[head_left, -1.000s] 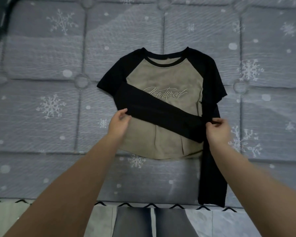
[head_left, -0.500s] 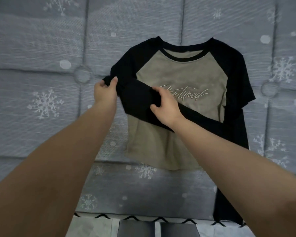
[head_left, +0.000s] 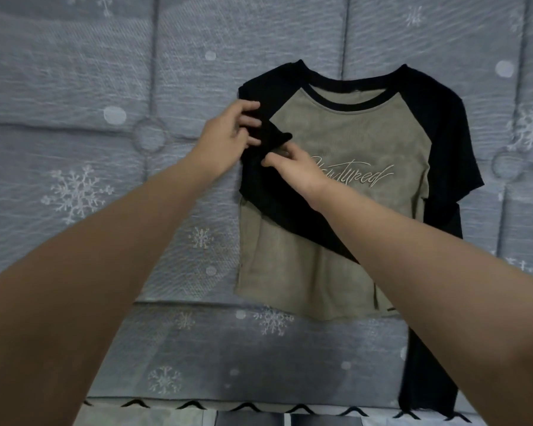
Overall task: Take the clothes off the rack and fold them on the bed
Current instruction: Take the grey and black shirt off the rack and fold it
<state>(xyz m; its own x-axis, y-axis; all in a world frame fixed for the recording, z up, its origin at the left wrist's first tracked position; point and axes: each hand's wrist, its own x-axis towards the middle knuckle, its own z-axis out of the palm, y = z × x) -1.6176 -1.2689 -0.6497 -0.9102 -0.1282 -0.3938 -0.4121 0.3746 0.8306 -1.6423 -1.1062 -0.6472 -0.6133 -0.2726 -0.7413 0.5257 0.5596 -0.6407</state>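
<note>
Mattress (head_left: 74, 87); shirt (head_left: 351, 124) script unreadable.

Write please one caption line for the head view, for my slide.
Both hands, left hand and right hand, pinch the black sleeve folded across the shirt on the bed.

The right forearm (head_left: 413, 241) hides part of the black sleeve (head_left: 290, 210) folded across the olive-and-black raglan shirt (head_left: 351, 133); its script lettering (head_left: 363, 176) is partly covered.
</note>
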